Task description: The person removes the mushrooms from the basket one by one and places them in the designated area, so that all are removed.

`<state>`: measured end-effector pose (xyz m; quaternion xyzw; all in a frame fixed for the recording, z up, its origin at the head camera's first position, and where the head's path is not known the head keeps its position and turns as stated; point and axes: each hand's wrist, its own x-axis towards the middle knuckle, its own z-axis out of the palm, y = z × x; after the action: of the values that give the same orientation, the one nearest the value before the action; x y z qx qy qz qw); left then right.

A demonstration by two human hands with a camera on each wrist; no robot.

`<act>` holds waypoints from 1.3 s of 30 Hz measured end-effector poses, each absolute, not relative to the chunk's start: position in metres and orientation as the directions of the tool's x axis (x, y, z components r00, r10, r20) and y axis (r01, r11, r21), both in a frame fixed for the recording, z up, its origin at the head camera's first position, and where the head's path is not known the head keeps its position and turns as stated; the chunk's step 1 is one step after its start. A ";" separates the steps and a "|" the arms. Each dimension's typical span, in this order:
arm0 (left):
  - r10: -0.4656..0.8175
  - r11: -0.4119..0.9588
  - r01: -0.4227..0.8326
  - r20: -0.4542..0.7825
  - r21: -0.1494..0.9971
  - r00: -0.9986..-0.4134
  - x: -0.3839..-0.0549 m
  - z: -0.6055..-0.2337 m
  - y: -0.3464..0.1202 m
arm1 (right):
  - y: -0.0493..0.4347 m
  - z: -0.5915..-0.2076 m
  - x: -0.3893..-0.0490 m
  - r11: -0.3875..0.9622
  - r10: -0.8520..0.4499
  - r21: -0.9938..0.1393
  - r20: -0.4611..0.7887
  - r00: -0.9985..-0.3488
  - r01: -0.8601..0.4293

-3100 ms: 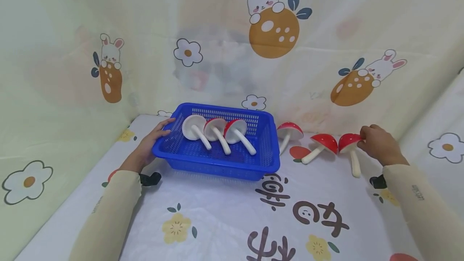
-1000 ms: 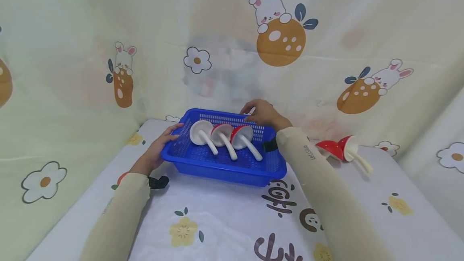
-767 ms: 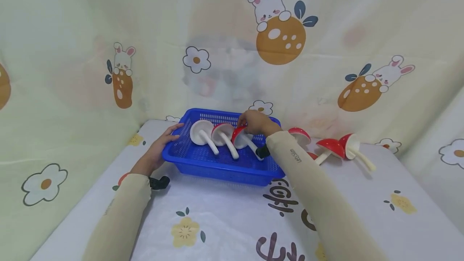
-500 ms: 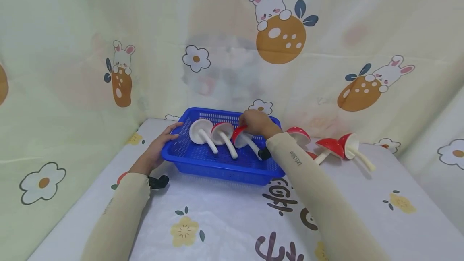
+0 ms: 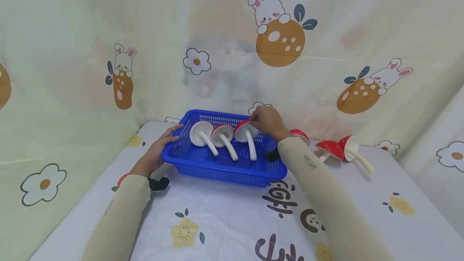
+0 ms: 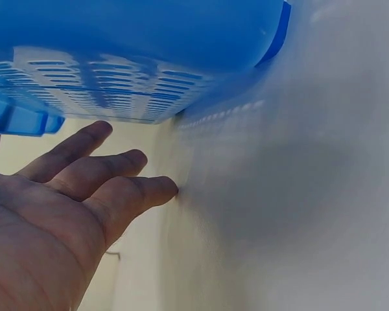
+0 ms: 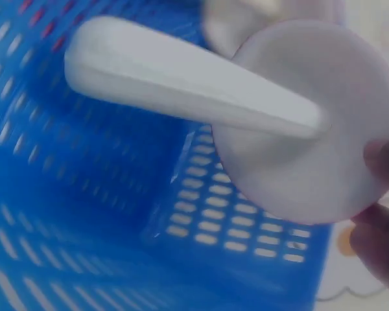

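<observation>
A blue plastic basket (image 5: 224,176) stands on the cloth. My left hand (image 5: 154,150) touches its left rim; in the left wrist view, several loosely extended fingers (image 6: 126,197) of that hand lie beside the slotted wall. My right hand (image 5: 270,122) pinches the cap edge of a red-capped artificial mushroom (image 5: 251,144) over the basket's right part. Seen in the right wrist view, this mushroom (image 7: 279,175) shows its pale underside and thick white stem, with fingertips at the rim. Left of it in the basket lie a second mushroom (image 5: 229,148) and a third mushroom (image 5: 207,143).
Right of the basket, on the patterned white cloth (image 5: 217,212), lie a mushroom (image 5: 300,133) partly behind the right forearm, another mushroom (image 5: 330,148) and a tilted mushroom (image 5: 351,148). A printed curtain (image 5: 224,79) hangs behind.
My right hand went from the far-right mushroom to the basket and gripped its rightmost mushroom. That mushroom has since shifted up and right, its stem swinging more upright. The left hand stays at the rim.
</observation>
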<state>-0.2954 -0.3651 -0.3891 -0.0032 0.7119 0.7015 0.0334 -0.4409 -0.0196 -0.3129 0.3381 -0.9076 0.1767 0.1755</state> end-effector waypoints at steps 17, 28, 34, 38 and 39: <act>0.076 0.003 -0.035 -0.036 0.999 -0.997 -0.293 -0.391 -0.364 | 0.092 -0.282 -0.407 0.681 -0.174 -0.536 0.543 -0.821 -0.499; 0.090 0.007 -0.025 -0.025 1.000 -0.996 -0.292 -0.387 -0.361 | 0.163 -0.318 -0.372 0.730 -0.057 -0.567 0.506 -0.861 -0.382; 0.083 0.002 -0.017 -0.017 1.000 -0.996 -0.292 -0.387 -0.362 | 0.171 -0.356 -0.365 0.754 -0.104 -0.542 0.461 -0.881 -0.372; 0.089 -0.008 -0.016 -0.015 1.000 -0.996 -0.291 -0.388 -0.363 | 0.167 -0.378 -0.364 0.748 -0.147 -0.528 0.459 -0.876 -0.402; 0.090 -0.011 -0.017 -0.016 1.000 -0.996 -0.291 -0.388 -0.362 | 0.165 -0.382 -0.363 0.750 -0.151 -0.526 0.456 -0.877 -0.402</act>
<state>-0.2908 -0.3625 -0.3879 0.0260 0.7023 0.7104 0.0379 -0.3633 0.1654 -0.3816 0.1511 -0.9145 0.3199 0.1962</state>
